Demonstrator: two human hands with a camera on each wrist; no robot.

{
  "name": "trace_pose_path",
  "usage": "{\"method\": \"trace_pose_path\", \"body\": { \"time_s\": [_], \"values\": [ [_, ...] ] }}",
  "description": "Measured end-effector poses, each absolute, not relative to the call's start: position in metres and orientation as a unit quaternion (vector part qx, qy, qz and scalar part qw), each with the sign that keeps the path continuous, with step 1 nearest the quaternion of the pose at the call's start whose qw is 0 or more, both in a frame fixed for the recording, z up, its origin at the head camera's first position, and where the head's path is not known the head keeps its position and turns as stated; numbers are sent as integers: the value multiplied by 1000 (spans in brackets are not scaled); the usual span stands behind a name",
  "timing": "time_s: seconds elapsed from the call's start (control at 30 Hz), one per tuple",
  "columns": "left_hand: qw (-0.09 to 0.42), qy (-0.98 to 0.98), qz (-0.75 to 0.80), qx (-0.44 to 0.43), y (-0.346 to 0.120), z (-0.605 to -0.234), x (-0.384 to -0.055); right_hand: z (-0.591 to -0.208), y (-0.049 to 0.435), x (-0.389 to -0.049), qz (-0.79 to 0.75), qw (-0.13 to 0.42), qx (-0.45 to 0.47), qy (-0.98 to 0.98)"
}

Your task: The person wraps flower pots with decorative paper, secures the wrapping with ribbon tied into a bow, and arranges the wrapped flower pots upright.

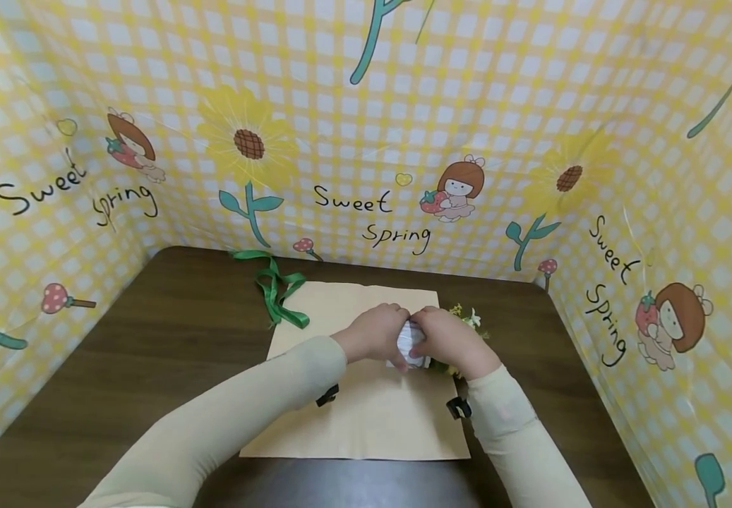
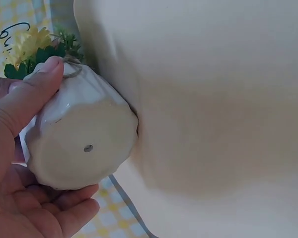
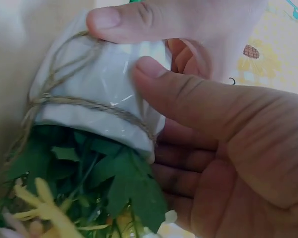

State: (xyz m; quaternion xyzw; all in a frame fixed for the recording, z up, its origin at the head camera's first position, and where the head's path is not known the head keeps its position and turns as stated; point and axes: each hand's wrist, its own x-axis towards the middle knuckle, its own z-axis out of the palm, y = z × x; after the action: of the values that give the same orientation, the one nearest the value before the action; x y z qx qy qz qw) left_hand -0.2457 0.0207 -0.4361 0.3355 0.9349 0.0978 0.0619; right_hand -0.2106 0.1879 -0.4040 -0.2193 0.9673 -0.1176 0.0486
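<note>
A white potted plant (image 1: 409,340) lies on its side over a sheet of tan paper (image 1: 353,416), its base toward the left. My left hand (image 1: 372,331) grips the pot from the left, thumb along its side. From the other side my right hand (image 1: 456,342) holds it, fingers behind and thumb across the white wall. In the left wrist view the pot's flat base (image 2: 69,153) shows a small hole. Twine (image 3: 104,107) circles the pot near its rim in the right wrist view. Green leaves (image 3: 124,181) and yellow flowers (image 3: 52,208) stick out of it.
A green ribbon (image 1: 270,286) lies loosely coiled at the paper's far left corner. The paper rests on a dark wooden table (image 1: 137,353). Yellow checked cloth (image 1: 340,141) printed with flowers and figures walls in the back and both sides.
</note>
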Motion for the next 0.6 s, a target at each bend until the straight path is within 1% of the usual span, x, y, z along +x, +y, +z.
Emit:
{"method": "trace_pose_path", "body": {
  "time_s": [0.17,0.3,0.43,0.5,0.6],
  "values": [
    [60,937,102,330,20,-438,-243,-398,184,-214,-115,76,-209,968],
    [56,937,117,325,17,-440,-240,-395,181,-215,-125,84,-196,969],
    [52,931,164,321,11,-447,-236,-396,179,-215,-124,86,-189,970],
    [58,924,202,318,6,-451,-234,-395,177,-215,-118,85,-189,971],
    [83,909,269,307,-5,-452,-232,-393,177,-215,-112,86,-180,973]
  ]
}}
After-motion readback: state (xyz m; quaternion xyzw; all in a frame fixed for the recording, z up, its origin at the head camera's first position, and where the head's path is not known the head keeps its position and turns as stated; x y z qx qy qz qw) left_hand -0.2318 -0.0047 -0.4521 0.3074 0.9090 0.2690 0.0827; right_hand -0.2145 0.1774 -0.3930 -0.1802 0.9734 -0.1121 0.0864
